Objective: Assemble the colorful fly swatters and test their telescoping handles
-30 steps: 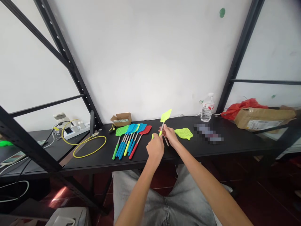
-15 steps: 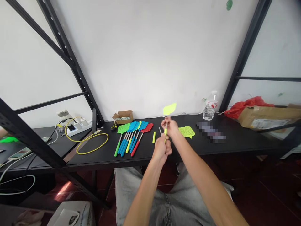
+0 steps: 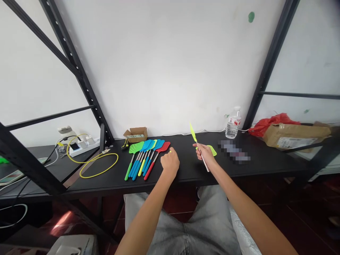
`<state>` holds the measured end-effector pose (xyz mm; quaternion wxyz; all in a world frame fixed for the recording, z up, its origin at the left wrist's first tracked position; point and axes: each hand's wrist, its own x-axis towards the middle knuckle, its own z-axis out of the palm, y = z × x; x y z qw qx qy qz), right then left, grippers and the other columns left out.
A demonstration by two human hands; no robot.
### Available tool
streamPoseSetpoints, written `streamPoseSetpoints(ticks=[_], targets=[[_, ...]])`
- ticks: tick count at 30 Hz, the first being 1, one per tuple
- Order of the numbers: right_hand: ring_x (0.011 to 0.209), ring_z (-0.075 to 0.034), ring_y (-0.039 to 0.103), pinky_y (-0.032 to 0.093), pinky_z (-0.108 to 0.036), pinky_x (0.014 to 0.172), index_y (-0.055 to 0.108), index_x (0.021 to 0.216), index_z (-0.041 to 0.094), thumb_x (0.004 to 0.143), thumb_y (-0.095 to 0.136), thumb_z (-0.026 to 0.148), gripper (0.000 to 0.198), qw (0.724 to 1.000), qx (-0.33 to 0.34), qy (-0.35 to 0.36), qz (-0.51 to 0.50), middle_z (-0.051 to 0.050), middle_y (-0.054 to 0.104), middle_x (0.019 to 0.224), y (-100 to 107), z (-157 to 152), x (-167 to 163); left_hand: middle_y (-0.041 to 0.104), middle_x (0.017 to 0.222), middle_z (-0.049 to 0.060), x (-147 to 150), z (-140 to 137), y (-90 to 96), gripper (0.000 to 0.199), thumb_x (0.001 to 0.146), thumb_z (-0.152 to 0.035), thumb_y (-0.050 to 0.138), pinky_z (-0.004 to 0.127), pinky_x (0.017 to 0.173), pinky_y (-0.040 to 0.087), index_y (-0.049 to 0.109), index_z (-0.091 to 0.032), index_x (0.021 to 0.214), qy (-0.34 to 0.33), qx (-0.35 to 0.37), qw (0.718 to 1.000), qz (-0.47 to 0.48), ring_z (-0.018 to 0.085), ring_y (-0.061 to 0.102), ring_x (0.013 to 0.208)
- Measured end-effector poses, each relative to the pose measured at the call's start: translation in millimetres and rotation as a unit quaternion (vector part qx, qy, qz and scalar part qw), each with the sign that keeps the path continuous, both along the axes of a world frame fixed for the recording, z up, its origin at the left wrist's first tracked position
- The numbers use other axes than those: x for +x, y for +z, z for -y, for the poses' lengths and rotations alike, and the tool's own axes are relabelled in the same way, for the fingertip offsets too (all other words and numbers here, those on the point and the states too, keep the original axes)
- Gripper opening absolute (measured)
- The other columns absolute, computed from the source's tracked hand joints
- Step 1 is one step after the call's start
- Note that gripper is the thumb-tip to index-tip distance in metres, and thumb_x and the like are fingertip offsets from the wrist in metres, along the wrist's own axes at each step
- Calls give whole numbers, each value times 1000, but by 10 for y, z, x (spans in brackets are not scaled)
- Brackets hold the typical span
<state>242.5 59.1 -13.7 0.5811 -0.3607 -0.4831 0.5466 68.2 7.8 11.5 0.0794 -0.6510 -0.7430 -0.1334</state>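
My right hand (image 3: 204,153) is closed around the bare metal rod of a fly swatter (image 3: 205,162). Its yellow-green head points up and is seen nearly edge-on. Behind that hand a perforated yellow-green swatter head (image 3: 213,150) lies on the table, partly hidden. My left hand (image 3: 170,163) is closed low over the table, with the tip of a yellow-green handle grip (image 3: 170,151) showing at its fingers; the rest is covered. To its left lies a fanned row of several fly swatters (image 3: 145,161) in green, blue, yellow and red, handles toward me.
On the black table (image 3: 106,182) stand a small open carton (image 3: 136,134) and a water bottle (image 3: 233,123). A yellow cable loop (image 3: 99,175) and power strip (image 3: 84,147) lie left. A large cardboard box (image 3: 296,138) with a red bag (image 3: 276,122) is at right.
My hands have moved apart, the left to the left and the right to the right with the swatter. The yellow-green grip no longer shows on the rod's lower end.
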Motion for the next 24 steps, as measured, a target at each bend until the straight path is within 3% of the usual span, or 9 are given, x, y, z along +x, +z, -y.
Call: streamPoseSetpoints(ticks=[5,11,19,24], targets=[[38,-6,32,19,-20,36,65,91,15,77,64,53,40,999,21,-20,39,7,43,50,-108,77,-37,69,92,17,16,3,-17,28,91,-20,45,34,74,47,57,-11,115,-25,-7,999,-33,29,69,90],[38,-6,33,20,-21,37,65,92,15,82,58,50,37,995,47,-23,81,7,43,51,-98,136,-38,67,101,18,-17,69,-24,39,93,-44,46,37,74,48,62,-12,108,-2,20,999,-28,31,67,93],[42,-9,45,35,-22,45,67,86,17,85,53,41,28,976,59,-21,208,2,57,58,-74,170,-83,69,100,17,-185,66,109,39,94,-43,43,35,75,48,66,-14,105,32,-20,999,-11,30,67,95],[41,-9,44,33,-22,43,67,87,18,84,53,41,27,983,51,-22,176,3,56,57,-81,165,-72,70,91,16,-166,240,57,38,92,-43,44,36,72,48,70,-15,92,31,-12,999,-25,31,68,90]])
